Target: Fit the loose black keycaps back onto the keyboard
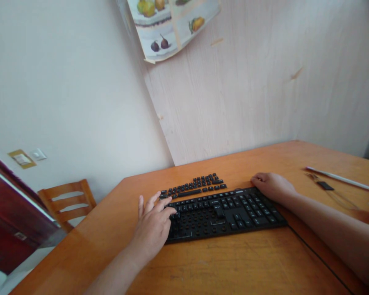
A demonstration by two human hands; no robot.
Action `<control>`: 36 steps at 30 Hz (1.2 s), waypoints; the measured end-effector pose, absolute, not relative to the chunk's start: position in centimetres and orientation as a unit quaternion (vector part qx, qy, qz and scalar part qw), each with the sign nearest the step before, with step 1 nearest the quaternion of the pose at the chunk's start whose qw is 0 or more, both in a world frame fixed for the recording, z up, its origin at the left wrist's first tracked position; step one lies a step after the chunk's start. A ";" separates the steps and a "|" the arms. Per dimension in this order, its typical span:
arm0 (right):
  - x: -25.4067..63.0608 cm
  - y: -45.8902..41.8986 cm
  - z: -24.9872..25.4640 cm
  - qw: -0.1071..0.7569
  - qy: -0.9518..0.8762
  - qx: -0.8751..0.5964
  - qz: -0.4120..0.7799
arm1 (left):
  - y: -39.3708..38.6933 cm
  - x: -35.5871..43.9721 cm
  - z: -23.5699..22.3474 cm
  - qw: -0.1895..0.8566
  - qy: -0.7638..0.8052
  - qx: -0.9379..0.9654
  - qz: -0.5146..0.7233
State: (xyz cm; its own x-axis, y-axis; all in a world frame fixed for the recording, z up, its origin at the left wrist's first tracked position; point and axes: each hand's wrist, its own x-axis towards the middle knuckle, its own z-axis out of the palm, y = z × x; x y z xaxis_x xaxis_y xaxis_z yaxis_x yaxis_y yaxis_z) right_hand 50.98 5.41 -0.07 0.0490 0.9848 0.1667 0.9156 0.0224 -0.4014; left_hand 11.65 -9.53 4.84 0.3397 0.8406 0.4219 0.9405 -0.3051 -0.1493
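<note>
A black keyboard (pixel 233 211) lies on the wooden table, with its main letter area mostly bare of keycaps. Several keys remain along its upper rows, and the number pad on the right has its caps. My left hand (pixel 155 223) is over the keyboard's left end, fingers spread, the thumb and index tips at the upper left keys. Behind the keyboard, loose black keycaps (pixel 199 182) stand in rows, a long space bar (pixel 189 193) among them. Curled at the keyboard's far right corner is my right hand (pixel 272 186); its fingertips are partly hidden.
To the right lie a pale pen-like stick (pixel 344 179) and a small black piece with thin wires (pixel 325 186). The keyboard's cable (pixel 316 256) runs toward the front right. A wooden chair (pixel 69 203) stands beyond the left edge, and a wall panel rises behind.
</note>
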 end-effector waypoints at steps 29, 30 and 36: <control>50.7 5.3 0.4 0.189 -0.682 -0.700 0.096 | 0.9 11.5 6.9 0.105 -0.566 -0.796 -0.188; 50.7 5.2 0.4 0.188 -0.681 -0.702 0.096 | 1.8 11.5 6.9 0.100 -0.564 -0.798 -0.185; 50.5 5.1 0.4 0.194 -0.679 -0.701 0.097 | 7.3 12.3 5.7 0.036 -0.576 -0.797 -0.175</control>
State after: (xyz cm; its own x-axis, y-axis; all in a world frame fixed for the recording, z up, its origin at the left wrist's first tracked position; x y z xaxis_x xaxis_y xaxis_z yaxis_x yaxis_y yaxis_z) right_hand 50.53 5.11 0.38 0.0587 0.9903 0.1261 0.9149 -0.0028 -0.4038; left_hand 12.33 7.28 5.73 0.2739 0.9067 0.3207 0.9317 -0.3329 0.1453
